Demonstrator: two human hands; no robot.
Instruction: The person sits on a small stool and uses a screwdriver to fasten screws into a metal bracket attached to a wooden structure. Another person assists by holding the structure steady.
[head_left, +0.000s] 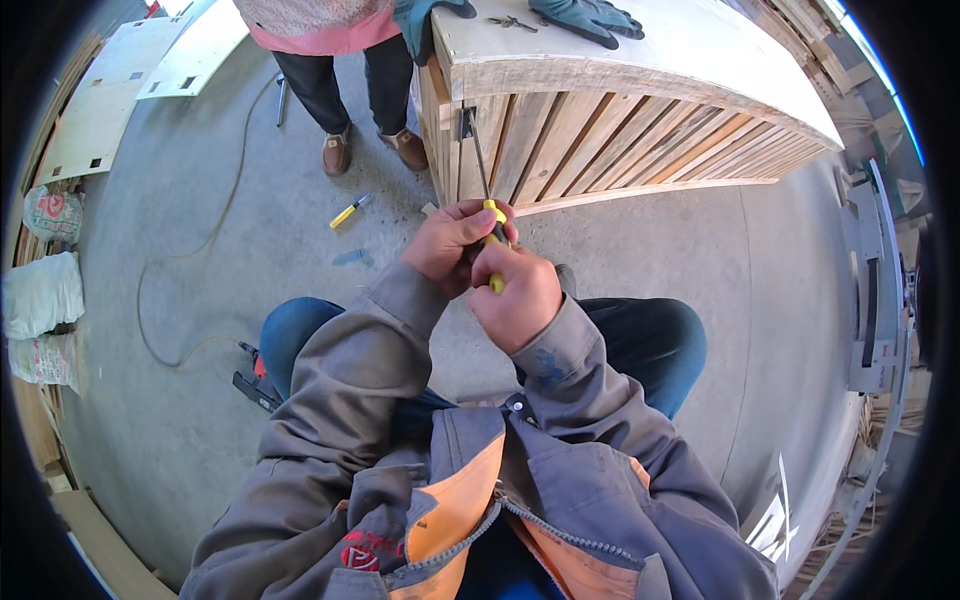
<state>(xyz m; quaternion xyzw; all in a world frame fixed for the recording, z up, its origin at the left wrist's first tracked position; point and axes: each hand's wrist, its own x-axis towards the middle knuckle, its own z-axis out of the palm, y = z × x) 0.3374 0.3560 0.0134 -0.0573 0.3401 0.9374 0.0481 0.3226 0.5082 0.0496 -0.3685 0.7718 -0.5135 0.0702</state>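
A screwdriver point(497, 217) with a yellow and black handle is in both my hands. My right hand point(522, 290) is wrapped round the rear of the handle. My left hand point(443, 243) is closed round its front, by the shaft. The long metal shaft runs up and away to a small black fitting point(467, 123) near the left corner of a slatted wooden crate point(585, 145). Whether the tip sits in a screw there is too small to tell.
Across the crate stands a person in dark trousers point(311, 88); a teal glove point(590, 18) rests on its top near small metal pieces point(513, 22). On the floor lie a yellow-handled tool point(350, 211), a hose point(228, 195) and a red-and-black power tool point(256, 380).
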